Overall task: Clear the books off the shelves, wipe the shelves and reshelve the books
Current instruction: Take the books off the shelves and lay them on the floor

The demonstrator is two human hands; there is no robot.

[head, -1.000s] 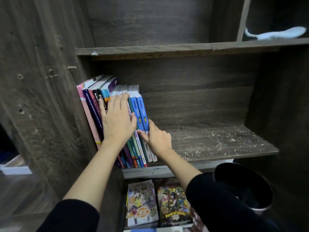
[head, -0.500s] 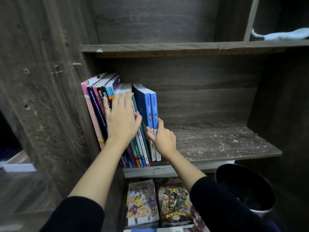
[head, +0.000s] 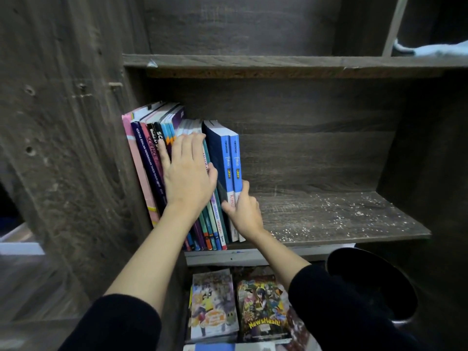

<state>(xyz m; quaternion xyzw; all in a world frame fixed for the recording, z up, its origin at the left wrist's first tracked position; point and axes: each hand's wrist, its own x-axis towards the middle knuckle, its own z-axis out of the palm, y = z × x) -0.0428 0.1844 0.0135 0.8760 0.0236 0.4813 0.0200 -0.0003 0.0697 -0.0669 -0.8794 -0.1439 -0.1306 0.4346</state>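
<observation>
A row of books (head: pixel 149 160) leans against the left wall of a dark wooden shelf (head: pixel 329 219). My left hand (head: pixel 187 171) lies flat with straight fingers on the spines in the middle of the row. Two blue books (head: pixel 231 160) stand at the row's right end, pulled a little forward from the rest. My right hand (head: pixel 244 211) grips these two low down, thumb on the spine side and fingers on the right cover. The shelf board to the right of the books is speckled with pale dust.
Comic books (head: pixel 263 307) lie on the level below. A black round bin (head: pixel 372 287) stands at the lower right. A pale blue cloth (head: pixel 435 49) rests on the upper shelf at the far right. The upper shelf board (head: pixel 253 63) overhangs the books.
The two blue books have come forward and stand more upright, apart from the leaning row. My right hand has closed round them; my left hand stays pressed on the other spines.
</observation>
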